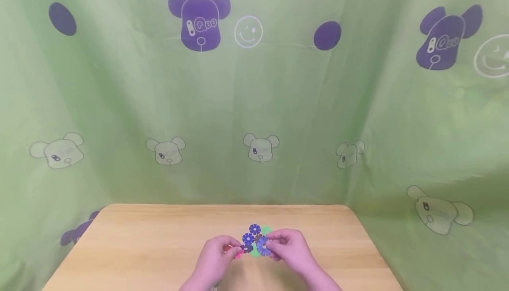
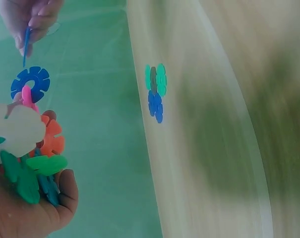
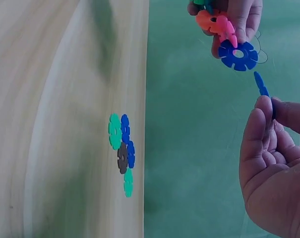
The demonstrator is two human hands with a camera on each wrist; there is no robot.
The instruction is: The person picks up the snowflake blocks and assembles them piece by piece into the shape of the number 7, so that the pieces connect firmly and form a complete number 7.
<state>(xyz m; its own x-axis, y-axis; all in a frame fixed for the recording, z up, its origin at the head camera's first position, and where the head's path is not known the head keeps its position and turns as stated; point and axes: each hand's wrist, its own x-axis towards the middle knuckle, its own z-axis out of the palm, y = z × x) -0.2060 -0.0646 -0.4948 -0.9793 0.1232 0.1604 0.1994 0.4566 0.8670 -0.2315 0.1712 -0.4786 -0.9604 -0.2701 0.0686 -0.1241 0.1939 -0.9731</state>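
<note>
My left hand [image 1: 214, 255] holds a cluster of interlocked plastic snowflake discs. In the left wrist view the cluster shows a white disc [image 2: 21, 126], green discs [image 2: 21, 178], an orange disc [image 2: 52, 139], a pink disc [image 2: 28, 96] and, at its far end, a blue disc [image 2: 39, 89]. My right hand [image 1: 293, 249] pinches another blue disc [image 3: 260, 83] between thumb and fingers. That disc is edge-on in the right wrist view, its tip close to the rim of the cluster's blue disc, with a small gap between. Fingers hide part of the cluster.
Beyond the hands, several loose discs lie on the wooden table [image 1: 159, 238]: a green disc [image 3: 114, 131], another green disc [image 3: 128, 183], a brown disc [image 3: 122, 158] and two blue ones. A green curtain [image 1: 254, 96] with printed bear heads surrounds the table's far side and sides.
</note>
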